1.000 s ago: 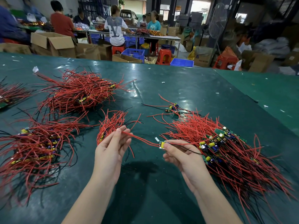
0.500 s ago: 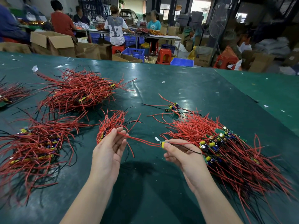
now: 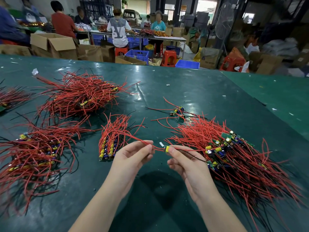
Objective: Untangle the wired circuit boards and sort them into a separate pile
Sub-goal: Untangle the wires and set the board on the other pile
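Above table (image 3: 184, 91) | left hand (image 3: 132, 158) slid nearer, fingers pinching wire (image 3: 157, 148) | right hand (image 3: 187, 164) pinching board (image 3: 166, 149) (seemingly)

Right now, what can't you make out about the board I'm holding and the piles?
Head view only:
- Held board: mostly covered by the right hand's fingers.
- Right pile: whether the board's wires are free of it; strands overlap.
- Far-left pile: cut off by the frame edge.

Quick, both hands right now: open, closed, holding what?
Left hand: closed, fingers pinching the red wire beside the board.
Right hand: closed, fingers pinching the small circuit board at its yellow part.
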Demonstrator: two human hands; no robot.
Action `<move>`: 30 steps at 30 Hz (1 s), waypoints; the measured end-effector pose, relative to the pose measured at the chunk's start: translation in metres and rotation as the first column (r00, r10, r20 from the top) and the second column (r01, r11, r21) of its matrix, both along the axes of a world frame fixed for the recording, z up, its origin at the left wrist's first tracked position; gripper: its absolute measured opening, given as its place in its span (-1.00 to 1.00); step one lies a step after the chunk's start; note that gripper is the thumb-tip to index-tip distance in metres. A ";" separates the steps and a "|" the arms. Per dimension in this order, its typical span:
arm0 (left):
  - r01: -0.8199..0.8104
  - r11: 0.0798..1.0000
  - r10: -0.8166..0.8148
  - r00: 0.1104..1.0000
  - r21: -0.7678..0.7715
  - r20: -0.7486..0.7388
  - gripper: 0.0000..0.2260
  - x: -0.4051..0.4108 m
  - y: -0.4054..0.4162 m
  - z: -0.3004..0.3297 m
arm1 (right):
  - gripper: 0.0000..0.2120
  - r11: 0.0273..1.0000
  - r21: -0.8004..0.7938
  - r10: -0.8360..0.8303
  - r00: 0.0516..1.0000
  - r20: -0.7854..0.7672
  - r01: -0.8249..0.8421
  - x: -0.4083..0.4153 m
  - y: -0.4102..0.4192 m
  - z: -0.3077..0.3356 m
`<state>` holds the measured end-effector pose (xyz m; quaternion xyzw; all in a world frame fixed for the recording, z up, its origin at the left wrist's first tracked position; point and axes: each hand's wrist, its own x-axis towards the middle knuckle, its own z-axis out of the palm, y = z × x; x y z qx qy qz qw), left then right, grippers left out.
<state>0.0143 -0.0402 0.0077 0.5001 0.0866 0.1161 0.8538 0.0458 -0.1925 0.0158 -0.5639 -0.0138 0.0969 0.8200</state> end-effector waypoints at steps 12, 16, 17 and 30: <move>0.023 0.995 -0.018 0.999 0.102 -0.050 -0.91 -0.003 -0.001 0.001 | -0.92 0.996 -0.087 0.008 0.995 0.095 0.000 0.000 -0.001 0.000; -0.001 0.998 0.005 0.998 0.055 -0.065 -0.92 -0.002 -0.001 0.000 | -0.91 0.992 -0.126 0.022 0.989 0.146 -0.003 0.001 -0.001 0.000; -0.005 1.000 0.007 0.998 0.031 -0.070 -0.90 -0.002 -0.001 0.000 | -0.92 0.991 -0.135 0.028 0.987 0.157 -0.006 0.001 -0.001 -0.001; 0.033 0.963 -0.063 0.992 -0.267 -0.107 -0.92 -0.001 -0.004 -0.003 | -0.92 0.986 -0.149 0.094 0.981 0.167 -0.069 -0.001 0.001 -0.003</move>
